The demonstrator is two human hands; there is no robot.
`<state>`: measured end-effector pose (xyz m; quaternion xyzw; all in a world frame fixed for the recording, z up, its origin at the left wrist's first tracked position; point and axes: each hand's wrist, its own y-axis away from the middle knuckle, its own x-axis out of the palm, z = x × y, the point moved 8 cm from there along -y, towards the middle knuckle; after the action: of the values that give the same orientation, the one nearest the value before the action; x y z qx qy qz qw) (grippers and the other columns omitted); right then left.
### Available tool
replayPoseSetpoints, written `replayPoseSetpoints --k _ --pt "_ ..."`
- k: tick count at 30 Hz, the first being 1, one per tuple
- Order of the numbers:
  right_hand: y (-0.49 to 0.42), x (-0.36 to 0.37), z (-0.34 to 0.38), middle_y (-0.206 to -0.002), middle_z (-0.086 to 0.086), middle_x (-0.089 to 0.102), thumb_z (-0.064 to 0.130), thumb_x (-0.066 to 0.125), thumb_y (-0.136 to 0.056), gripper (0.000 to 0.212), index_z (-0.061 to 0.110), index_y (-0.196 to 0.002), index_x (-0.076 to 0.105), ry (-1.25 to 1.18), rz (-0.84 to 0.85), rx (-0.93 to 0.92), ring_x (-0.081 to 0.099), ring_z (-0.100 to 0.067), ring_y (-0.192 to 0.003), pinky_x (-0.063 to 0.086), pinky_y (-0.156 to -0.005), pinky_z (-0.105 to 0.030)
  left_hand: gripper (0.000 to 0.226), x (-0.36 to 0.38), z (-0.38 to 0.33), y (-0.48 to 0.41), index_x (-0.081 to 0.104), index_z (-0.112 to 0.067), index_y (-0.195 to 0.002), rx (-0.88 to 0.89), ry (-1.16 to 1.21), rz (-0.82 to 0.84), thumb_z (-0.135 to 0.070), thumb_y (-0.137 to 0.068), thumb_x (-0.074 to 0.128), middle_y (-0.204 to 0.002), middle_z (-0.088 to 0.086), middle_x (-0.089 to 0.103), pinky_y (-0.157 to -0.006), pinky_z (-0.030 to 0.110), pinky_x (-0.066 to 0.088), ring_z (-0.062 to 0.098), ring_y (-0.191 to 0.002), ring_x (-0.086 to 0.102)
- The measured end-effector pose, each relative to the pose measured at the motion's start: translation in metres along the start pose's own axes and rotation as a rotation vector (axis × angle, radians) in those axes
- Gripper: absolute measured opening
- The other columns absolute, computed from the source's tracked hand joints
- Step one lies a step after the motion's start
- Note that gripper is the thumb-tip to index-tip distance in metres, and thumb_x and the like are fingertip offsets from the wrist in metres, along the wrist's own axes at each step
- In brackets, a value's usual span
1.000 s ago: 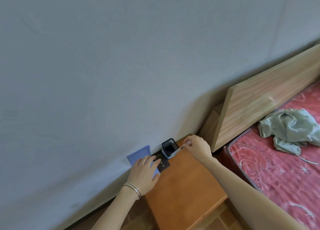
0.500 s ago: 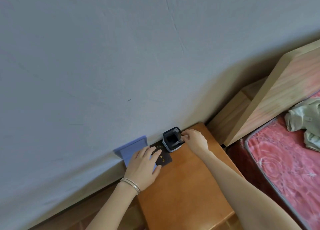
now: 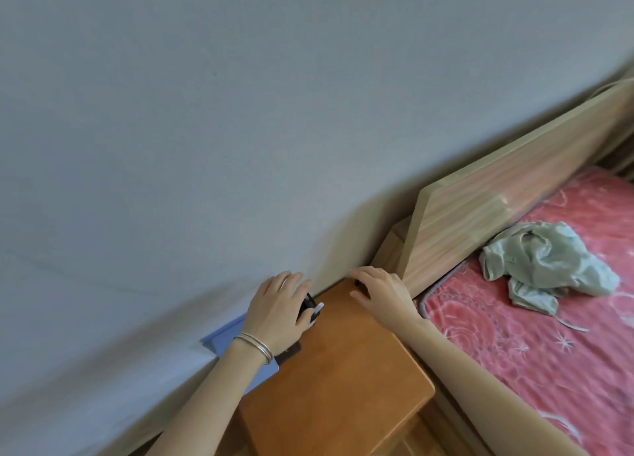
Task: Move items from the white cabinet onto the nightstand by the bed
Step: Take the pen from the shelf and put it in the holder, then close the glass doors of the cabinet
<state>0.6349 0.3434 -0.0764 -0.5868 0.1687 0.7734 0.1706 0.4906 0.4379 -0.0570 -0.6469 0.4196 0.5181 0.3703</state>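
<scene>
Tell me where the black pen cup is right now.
The black pen cup sits at the nightstand's back left corner against the wall, mostly covered by the left hand, with the blue folder just left of it.

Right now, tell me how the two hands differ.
The left hand wears silver bangles at the wrist; the right hand has a bare wrist. The left hand lies over the black pen holder by the wall, while the right hand rests its fingertips at the nightstand's far corner beside the headboard. Both reach forward, palms down, over the nightstand.
</scene>
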Motion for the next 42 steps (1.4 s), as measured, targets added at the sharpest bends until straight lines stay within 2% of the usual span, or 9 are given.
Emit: replayPoseSetpoints --k 6,13,16,19,25,29,32,37,42 --pt "0.069 -0.121 -0.027 -0.119 -0.001 0.063 0.024 0.075 -0.077 0.048 0.016 -0.121 0.06 0.138 -0.317 0.005 0.057 -0.021 -0.112 0.048 -0.088 -0.039 0.05 -0.095 -0.082 -0.036 0.062 -0.016 -0.119 0.164 0.04 -0.162 -0.041 -0.082 0.038 -0.115 0.006 0.064 -0.088 0.042 0.051 0.026 -0.106 0.06" --pt "0.183 -0.189 -0.053 -0.132 -0.008 0.054 0.029 0.073 -0.077 0.061 0.01 -0.132 0.05 0.293 -0.527 0.233 0.047 -0.026 -0.125 0.041 -0.101 -0.047 0.053 -0.137 -0.201 -0.034 0.055 -0.018 -0.129 0.471 0.051 -0.23 -0.042 -0.085 0.038 -0.129 0.005 0.057 -0.1 0.044 0.042 0.025 -0.12 0.051" --pt "0.235 -0.183 -0.055 -0.14 -0.008 0.046 0.038 0.046 -0.089 0.055 0.014 -0.137 0.041 0.324 -0.53 0.375 0.04 -0.025 -0.131 0.033 -0.105 -0.047 0.056 -0.117 -0.245 -0.017 0.047 -0.019 -0.135 0.642 0.043 -0.166 -0.043 -0.085 0.038 -0.135 0.008 0.052 -0.103 0.046 0.033 0.027 -0.126 0.046" --pt "0.288 -0.166 -0.053 -0.145 -0.008 0.039 0.04 0.036 -0.089 0.057 0.016 -0.141 0.031 0.327 -0.519 0.557 0.033 -0.024 -0.135 0.026 -0.105 -0.045 0.06 -0.092 -0.28 0.004 0.049 -0.021 -0.135 0.779 0.002 -0.058 -0.046 -0.083 0.035 -0.137 0.007 0.051 -0.101 0.049 0.041 0.027 -0.129 0.045" --pt "0.395 -0.119 -0.019 -0.145 -0.009 0.038 0.036 0.063 -0.083 0.067 0.013 -0.141 0.035 0.308 -0.51 0.913 0.034 -0.025 -0.135 0.031 -0.106 -0.047 0.062 -0.057 -0.329 0.07 0.051 -0.021 -0.134 1.103 -0.034 0.06 -0.048 -0.081 0.034 -0.139 0.007 0.049 -0.098 0.052 0.043 0.027 -0.129 0.044" --pt "0.472 -0.095 0.023 -0.141 -0.007 0.046 0.038 0.052 -0.085 0.062 0.015 -0.14 0.037 0.269 -0.485 1.175 0.037 -0.022 -0.133 0.025 -0.108 -0.044 0.061 -0.049 -0.362 0.13 0.053 -0.021 -0.133 1.333 -0.023 0.105 -0.047 -0.081 0.033 -0.135 0.008 0.053 -0.093 0.052 0.047 0.027 -0.125 0.049" --pt "0.542 -0.095 0.059 -0.139 -0.004 0.049 0.042 0.037 -0.087 0.058 0.017 -0.139 0.041 0.291 -0.481 1.38 0.04 -0.019 -0.131 0.034 -0.106 -0.046 0.06 -0.057 -0.398 0.183 0.056 -0.021 -0.13 1.509 0.017 0.103 -0.046 -0.081 0.034 -0.132 0.008 0.056 -0.093 0.051 0.047 0.029 -0.122 0.052" --pt "0.661 -0.114 0.128 -0.135 -0.006 0.052 0.036 0.06 -0.085 0.058 0.015 -0.136 0.045 0.4 -0.556 1.654 0.044 -0.021 -0.128 0.036 -0.105 -0.047 0.059 -0.084 -0.468 0.283 0.057 -0.022 -0.13 1.786 0.114 0.046 -0.046 -0.081 0.034 -0.132 0.006 0.056 -0.095 0.05 0.046 0.028 -0.12 0.054" --pt "0.756 -0.113 0.208 -0.137 -0.006 0.05 0.035 0.064 -0.083 0.06 0.015 -0.137 0.045 0.461 -0.592 1.901 0.042 -0.023 -0.13 0.032 -0.106 -0.047 0.058 -0.096 -0.523 0.4 0.055 -0.023 -0.131 2.02 0.203 0.053 -0.047 -0.079 0.043 -0.133 0.004 0.056 -0.095 0.049 0.044 0.025 -0.121 0.054"
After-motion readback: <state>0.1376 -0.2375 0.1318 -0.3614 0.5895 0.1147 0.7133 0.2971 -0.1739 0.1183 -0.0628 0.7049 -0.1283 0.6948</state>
